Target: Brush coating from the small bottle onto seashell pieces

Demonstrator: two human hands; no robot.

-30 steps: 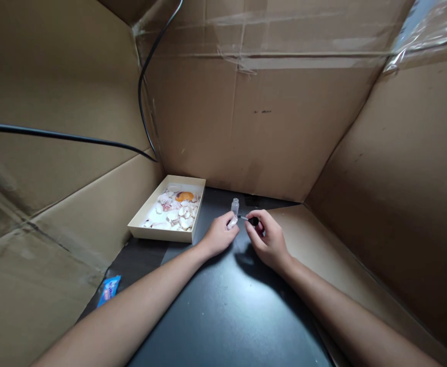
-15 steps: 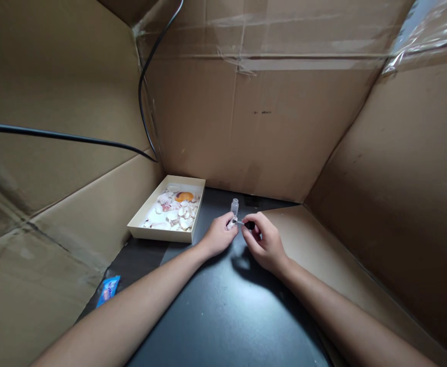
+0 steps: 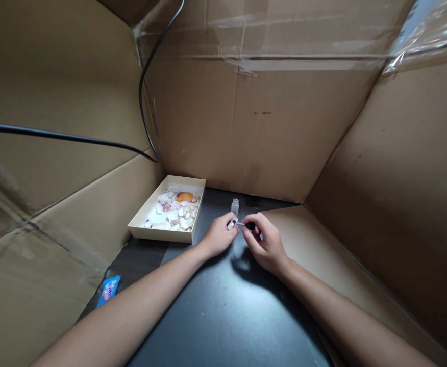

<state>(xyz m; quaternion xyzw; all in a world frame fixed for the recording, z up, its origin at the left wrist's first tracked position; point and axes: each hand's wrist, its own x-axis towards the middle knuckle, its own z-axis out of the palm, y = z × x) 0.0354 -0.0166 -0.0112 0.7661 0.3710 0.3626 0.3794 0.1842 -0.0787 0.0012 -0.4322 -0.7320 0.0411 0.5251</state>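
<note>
My left hand point(image 3: 218, 235) is closed, pinching a small whitish seashell point(image 3: 230, 223) between thumb and fingers; much of the shell is covered. My right hand point(image 3: 265, 239) is closed around the black top of an applicator point(image 3: 250, 226). Its thin pale stem points left, with the tip at the shell; whether it touches cannot be made out. Just behind the left fingertips stands a small clear bottle point(image 3: 234, 206), upright with its neck uncapped. A shallow cream box point(image 3: 162, 234) of loose seashells point(image 3: 173, 208), one of them orange, lies to the left of the hands.
Cardboard walls point(image 3: 277, 117) enclose the dark tabletop point(image 3: 223, 316) at the back and sides. A blue wrapped packet point(image 3: 109, 289) lies by my left forearm. Black cable point(image 3: 142, 86) hangs at the back left corner. A flat cardboard sheet point(image 3: 315, 244) lies at right.
Both hands stay nearly where they were. The seashell in my left hand has tilted slightly, and the applicator stem has shifted a little against it.
</note>
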